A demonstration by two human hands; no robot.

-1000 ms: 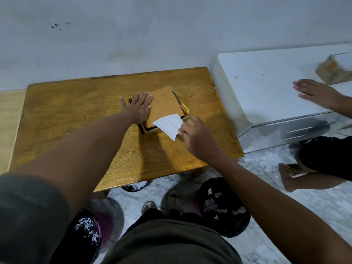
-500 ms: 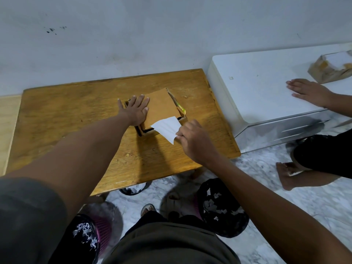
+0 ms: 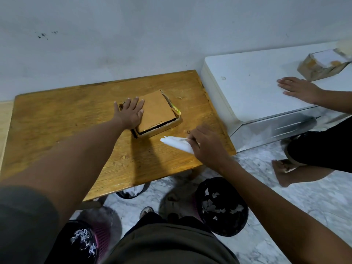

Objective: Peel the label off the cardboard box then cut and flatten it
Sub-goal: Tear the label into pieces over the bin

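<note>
Already I had the label free, pinched in my right hand at centre frame, clear of the cardboard box. My left hand lay flat and unclenched on the box's left edge, pinning it to the wooden table, I judged, for cutting.

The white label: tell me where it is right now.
The white label is off the cardboard box, pinched in the right hand just above the wooden table, near its front right.
</note>
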